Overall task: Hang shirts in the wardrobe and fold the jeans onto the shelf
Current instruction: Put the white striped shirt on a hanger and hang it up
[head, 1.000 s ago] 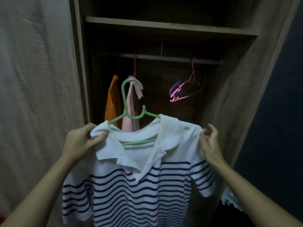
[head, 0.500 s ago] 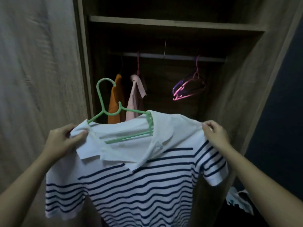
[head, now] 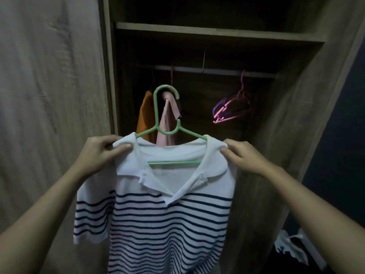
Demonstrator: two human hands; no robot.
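While both hands hold it up in front of the open wardrobe (head: 296, 135), the striped polo shirt (head: 169, 214) sits on a green hanger (head: 158, 107), hook upright & not on the rail (head: 217, 71). Left hand (head: 98, 153) pinches the shirt's left shoulder w/ thumb and curled fingers; right hand (head: 243, 155) pinches the right shoulder the same way. Behind, on the rail: orange garment (head: 143, 115), pink garment (head: 166, 123) just beside it, then pink/purple empty hangers (head: 231, 109) well apart to the right. Shelf (head: 217, 33) above the rail.
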